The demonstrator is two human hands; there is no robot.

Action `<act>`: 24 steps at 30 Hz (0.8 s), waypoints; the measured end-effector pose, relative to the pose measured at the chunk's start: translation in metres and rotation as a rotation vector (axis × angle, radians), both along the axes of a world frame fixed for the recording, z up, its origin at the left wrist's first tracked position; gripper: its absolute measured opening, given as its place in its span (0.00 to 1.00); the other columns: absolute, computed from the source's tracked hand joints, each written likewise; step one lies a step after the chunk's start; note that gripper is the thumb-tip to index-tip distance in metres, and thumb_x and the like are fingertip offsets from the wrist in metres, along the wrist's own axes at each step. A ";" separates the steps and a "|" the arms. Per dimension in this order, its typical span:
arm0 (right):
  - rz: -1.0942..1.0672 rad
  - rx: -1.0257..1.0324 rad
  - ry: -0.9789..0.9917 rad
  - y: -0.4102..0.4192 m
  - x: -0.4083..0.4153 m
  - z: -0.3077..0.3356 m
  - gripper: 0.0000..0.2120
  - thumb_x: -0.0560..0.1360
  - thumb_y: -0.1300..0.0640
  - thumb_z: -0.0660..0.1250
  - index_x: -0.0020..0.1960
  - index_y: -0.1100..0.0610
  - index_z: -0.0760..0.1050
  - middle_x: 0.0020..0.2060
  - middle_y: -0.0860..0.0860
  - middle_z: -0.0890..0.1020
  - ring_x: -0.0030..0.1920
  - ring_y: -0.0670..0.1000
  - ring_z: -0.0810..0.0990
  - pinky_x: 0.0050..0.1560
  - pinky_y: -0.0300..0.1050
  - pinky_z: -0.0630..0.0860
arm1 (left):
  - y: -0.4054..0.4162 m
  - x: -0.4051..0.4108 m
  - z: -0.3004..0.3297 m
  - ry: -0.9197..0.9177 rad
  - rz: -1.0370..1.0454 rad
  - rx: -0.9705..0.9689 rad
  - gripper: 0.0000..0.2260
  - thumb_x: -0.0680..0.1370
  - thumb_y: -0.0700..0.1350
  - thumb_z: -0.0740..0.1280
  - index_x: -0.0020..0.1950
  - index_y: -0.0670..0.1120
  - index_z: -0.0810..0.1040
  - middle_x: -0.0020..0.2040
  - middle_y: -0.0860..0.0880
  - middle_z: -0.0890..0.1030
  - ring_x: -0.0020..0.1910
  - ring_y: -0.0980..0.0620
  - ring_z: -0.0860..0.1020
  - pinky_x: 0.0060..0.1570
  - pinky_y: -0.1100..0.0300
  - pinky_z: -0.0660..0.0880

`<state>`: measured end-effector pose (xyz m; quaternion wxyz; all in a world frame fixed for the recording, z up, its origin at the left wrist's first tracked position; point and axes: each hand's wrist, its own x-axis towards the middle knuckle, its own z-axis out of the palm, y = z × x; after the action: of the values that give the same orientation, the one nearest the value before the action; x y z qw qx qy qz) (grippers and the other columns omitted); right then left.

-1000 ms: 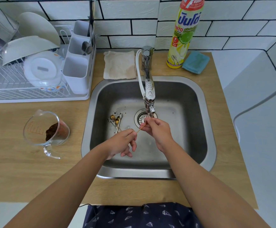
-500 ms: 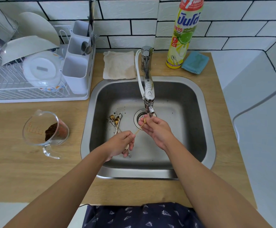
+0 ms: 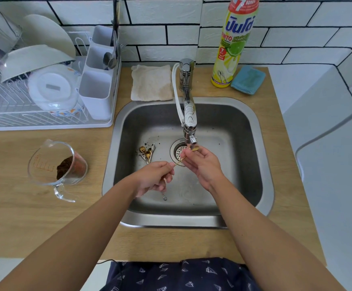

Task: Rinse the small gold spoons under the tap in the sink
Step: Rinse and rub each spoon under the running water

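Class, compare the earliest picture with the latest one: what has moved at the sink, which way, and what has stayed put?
The right hand has shifted slightly up towards the tap, bringing the bowl of the gold spoon closer under the spout. The left hand keeps pinching the handle end. The other spoons on the sink floor and the measuring cup have not moved.

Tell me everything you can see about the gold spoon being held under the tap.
The gold spoon is small and thin, metal by its shine. Its slim handle runs slantwise from the left hand, which pinches the handle end, up to the right hand, whose fingers hold the bowl end. A bit of the gold bowl shows just below the tap spout, above the sink drain. Running water cannot be made out.
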<state>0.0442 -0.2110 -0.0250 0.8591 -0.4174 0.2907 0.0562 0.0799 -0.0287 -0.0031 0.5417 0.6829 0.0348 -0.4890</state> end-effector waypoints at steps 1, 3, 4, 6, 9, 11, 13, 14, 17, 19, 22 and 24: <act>-0.062 -0.032 0.024 -0.003 0.001 0.000 0.08 0.77 0.65 0.72 0.55 0.58 0.78 0.45 0.57 0.87 0.45 0.51 0.87 0.43 0.42 0.84 | -0.005 0.003 -0.001 -0.043 0.013 0.020 0.13 0.84 0.53 0.63 0.51 0.44 0.77 0.38 0.50 0.78 0.25 0.54 0.71 0.36 0.61 0.77; -0.197 -0.062 0.060 -0.012 0.003 0.001 0.08 0.77 0.63 0.73 0.54 0.58 0.77 0.45 0.56 0.87 0.43 0.49 0.87 0.41 0.43 0.85 | -0.018 0.009 -0.004 -0.140 0.076 0.016 0.08 0.83 0.50 0.66 0.56 0.46 0.79 0.44 0.49 0.81 0.29 0.55 0.74 0.37 0.63 0.78; -0.249 -0.072 0.067 -0.017 0.004 0.002 0.08 0.78 0.61 0.73 0.54 0.58 0.76 0.44 0.55 0.87 0.42 0.48 0.87 0.42 0.43 0.85 | -0.026 0.011 -0.005 -0.178 0.110 -0.012 0.05 0.83 0.47 0.66 0.56 0.47 0.79 0.46 0.48 0.82 0.29 0.55 0.76 0.37 0.63 0.78; -0.302 -0.084 0.073 -0.026 0.005 0.004 0.06 0.79 0.60 0.73 0.53 0.57 0.77 0.41 0.51 0.87 0.41 0.46 0.87 0.41 0.41 0.84 | -0.044 0.016 -0.007 -0.225 0.148 -0.069 0.05 0.84 0.43 0.64 0.53 0.48 0.80 0.45 0.47 0.82 0.29 0.54 0.78 0.38 0.63 0.80; -0.267 -0.105 0.079 -0.036 0.004 0.010 0.02 0.80 0.59 0.71 0.52 0.57 0.79 0.40 0.48 0.87 0.42 0.45 0.87 0.42 0.40 0.83 | -0.064 0.020 -0.008 -0.243 0.205 -0.062 0.07 0.84 0.44 0.65 0.48 0.45 0.80 0.40 0.47 0.81 0.27 0.52 0.79 0.39 0.61 0.81; -0.213 -0.121 0.081 -0.038 0.002 0.012 0.01 0.80 0.60 0.71 0.51 0.57 0.80 0.41 0.48 0.88 0.41 0.46 0.87 0.44 0.41 0.84 | -0.071 0.020 -0.009 -0.234 0.263 -0.078 0.06 0.81 0.44 0.70 0.46 0.43 0.82 0.35 0.48 0.82 0.25 0.52 0.78 0.36 0.62 0.81; -0.207 -0.121 0.080 -0.037 0.002 0.012 0.00 0.80 0.61 0.70 0.50 0.58 0.80 0.41 0.50 0.88 0.40 0.47 0.87 0.46 0.41 0.84 | -0.075 0.019 -0.009 -0.185 0.346 -0.120 0.05 0.76 0.42 0.75 0.44 0.41 0.83 0.33 0.47 0.83 0.26 0.52 0.80 0.35 0.63 0.81; -0.215 -0.122 0.078 -0.036 0.002 0.012 0.00 0.80 0.62 0.70 0.50 0.59 0.80 0.41 0.51 0.88 0.40 0.47 0.87 0.47 0.42 0.85 | -0.075 0.019 -0.010 -0.147 0.392 -0.149 0.04 0.75 0.40 0.76 0.45 0.40 0.83 0.35 0.46 0.84 0.28 0.52 0.81 0.37 0.63 0.82; -0.237 -0.116 0.071 -0.034 0.003 0.010 0.02 0.81 0.62 0.69 0.52 0.60 0.79 0.41 0.51 0.87 0.39 0.47 0.87 0.46 0.41 0.85 | -0.071 0.016 -0.013 -0.023 0.452 -0.258 0.09 0.75 0.35 0.73 0.55 0.36 0.81 0.46 0.42 0.86 0.41 0.48 0.86 0.51 0.58 0.83; -0.240 -0.109 0.076 -0.032 0.003 0.009 0.02 0.81 0.62 0.68 0.50 0.60 0.79 0.41 0.52 0.87 0.39 0.47 0.87 0.46 0.41 0.85 | -0.066 0.015 -0.016 0.040 0.461 -0.312 0.11 0.78 0.34 0.70 0.60 0.36 0.78 0.50 0.41 0.86 0.46 0.48 0.86 0.56 0.57 0.81; -0.223 -0.095 0.074 -0.025 0.003 0.007 0.04 0.82 0.62 0.68 0.48 0.58 0.79 0.43 0.53 0.87 0.41 0.48 0.86 0.45 0.41 0.84 | -0.067 0.014 -0.015 0.056 0.525 -0.281 0.07 0.79 0.37 0.71 0.56 0.38 0.81 0.45 0.40 0.86 0.39 0.50 0.87 0.43 0.60 0.82; -0.209 -0.091 0.070 -0.021 0.002 0.006 0.04 0.81 0.62 0.68 0.48 0.59 0.79 0.45 0.54 0.87 0.42 0.48 0.86 0.45 0.41 0.84 | -0.070 0.014 -0.016 0.023 0.585 -0.216 0.04 0.77 0.39 0.74 0.48 0.38 0.82 0.38 0.41 0.85 0.30 0.52 0.84 0.35 0.63 0.80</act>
<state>0.0464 -0.2318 -0.0193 0.8298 -0.4210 0.3649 -0.0323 0.0941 -0.0991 -0.0189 0.7284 0.5767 0.1839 -0.3208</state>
